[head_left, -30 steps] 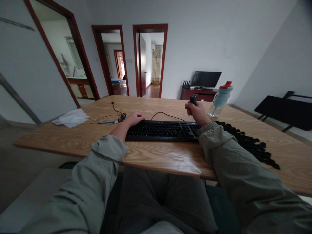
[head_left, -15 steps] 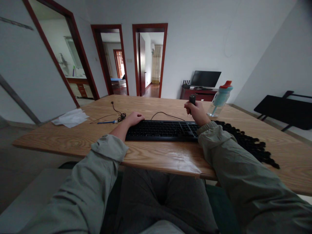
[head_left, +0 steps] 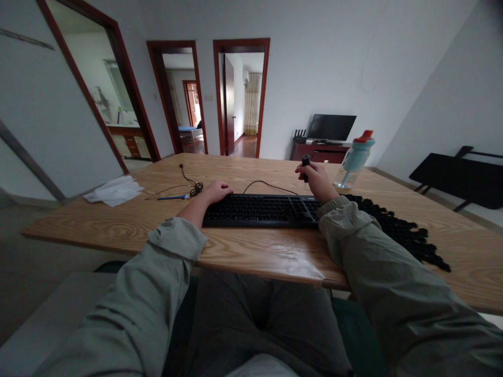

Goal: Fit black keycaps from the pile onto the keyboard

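A black keyboard [head_left: 259, 209] lies on the wooden table [head_left: 251, 246] in front of me, its cable curling away behind it. My left hand [head_left: 217, 190] rests with curled fingers on the keyboard's far left corner. My right hand [head_left: 316, 181] is raised just behind the keyboard's right end, fingers wrapped round a small dark object [head_left: 305, 161] that sticks up out of the fist; I cannot make out what it is.
A pale blue bottle with a red cap [head_left: 354, 158] stands right of my right hand. A black knitted cloth [head_left: 401, 230] spreads under my right forearm. A blue pen [head_left: 173, 197], a tangled thin cord [head_left: 192, 184] and white tissues [head_left: 113, 190] lie at the left.
My right hand has tipped the small dark object slightly lower and leftward. The left hand and the keyboard have stayed where they were.
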The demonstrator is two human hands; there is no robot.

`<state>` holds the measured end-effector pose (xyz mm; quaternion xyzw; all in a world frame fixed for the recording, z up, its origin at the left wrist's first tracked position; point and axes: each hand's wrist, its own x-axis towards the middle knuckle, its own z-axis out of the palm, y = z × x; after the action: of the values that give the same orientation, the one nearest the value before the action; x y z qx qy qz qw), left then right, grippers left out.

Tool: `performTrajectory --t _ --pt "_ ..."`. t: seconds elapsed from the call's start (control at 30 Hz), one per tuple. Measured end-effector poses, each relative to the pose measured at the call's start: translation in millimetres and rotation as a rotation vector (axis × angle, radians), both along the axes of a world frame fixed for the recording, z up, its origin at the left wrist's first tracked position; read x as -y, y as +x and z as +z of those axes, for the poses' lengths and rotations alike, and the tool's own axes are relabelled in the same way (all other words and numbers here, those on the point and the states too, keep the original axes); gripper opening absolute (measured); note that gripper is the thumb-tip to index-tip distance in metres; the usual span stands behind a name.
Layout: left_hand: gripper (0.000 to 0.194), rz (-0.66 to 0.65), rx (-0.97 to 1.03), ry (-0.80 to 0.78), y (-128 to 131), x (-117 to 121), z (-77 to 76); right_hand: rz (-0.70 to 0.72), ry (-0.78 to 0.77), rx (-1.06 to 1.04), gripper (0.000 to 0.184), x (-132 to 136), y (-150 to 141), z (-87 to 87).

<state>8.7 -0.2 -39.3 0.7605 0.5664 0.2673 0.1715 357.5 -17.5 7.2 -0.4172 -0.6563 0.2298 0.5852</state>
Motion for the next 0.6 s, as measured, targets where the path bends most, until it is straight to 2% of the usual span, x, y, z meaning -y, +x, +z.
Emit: performTrajectory --t 0.13,0.23,0.33,0.47,0.6 --pt "0.037 -0.001 0.001 -0.006 1 1 1.9 0.036 -0.075 -0.039 0.020 3 -4 0.6" --pt "0.035 0.004 -0.004 -0.010 3 1 3.1 0.120 -0.140 -0.162 0.024 4 -10 -1.2" --pt "0.032 0.015 -0.004 -0.020 3 1 3.9 0.190 -0.139 -0.307 0.032 5 -21 -0.9" --pt "0.030 -0.008 0.002 -0.026 3 3 5.0 0.240 -0.174 -0.462 0.037 4 -49 5.1" --pt "0.029 -0.035 0.020 -0.022 1 3 4.0 0.267 -0.206 -0.576 0.037 -3 -91 4.7"
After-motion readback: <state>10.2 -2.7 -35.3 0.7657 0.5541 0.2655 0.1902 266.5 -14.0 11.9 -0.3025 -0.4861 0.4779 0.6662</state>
